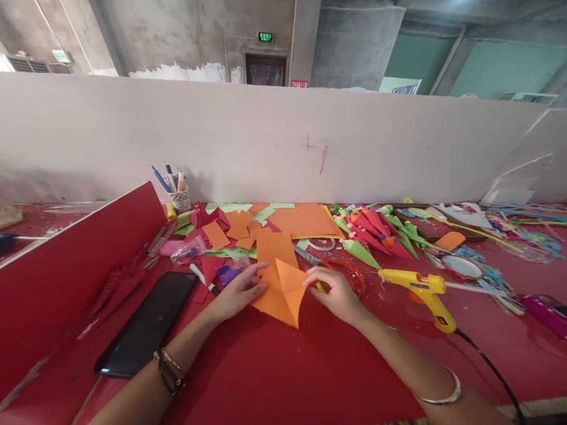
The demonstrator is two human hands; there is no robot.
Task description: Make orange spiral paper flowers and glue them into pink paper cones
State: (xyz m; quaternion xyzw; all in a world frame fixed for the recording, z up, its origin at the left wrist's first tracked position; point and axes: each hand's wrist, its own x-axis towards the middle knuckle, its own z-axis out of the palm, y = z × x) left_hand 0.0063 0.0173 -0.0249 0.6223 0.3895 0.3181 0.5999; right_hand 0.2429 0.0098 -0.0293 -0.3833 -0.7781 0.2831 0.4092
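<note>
Paper [287, 294], orange, centre, creased but seemingly part-folded; grasped at nine o'clock by left hand [240, 292], pinched at three by right hand [334, 292]; farther, apparently finished cones [374, 228] at two o'clock, flat orange sheets [307, 221] at one.

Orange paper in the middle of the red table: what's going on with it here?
A person's right hand grips the right side of a creased orange paper sheet, and the left hand touches its left side. The sheet is bent along its creases, not flat. Behind it lie loose red, green and orange paper pieces, with red and green paper cones to the right. A yellow glue gun lies to the right, untouched.
</note>
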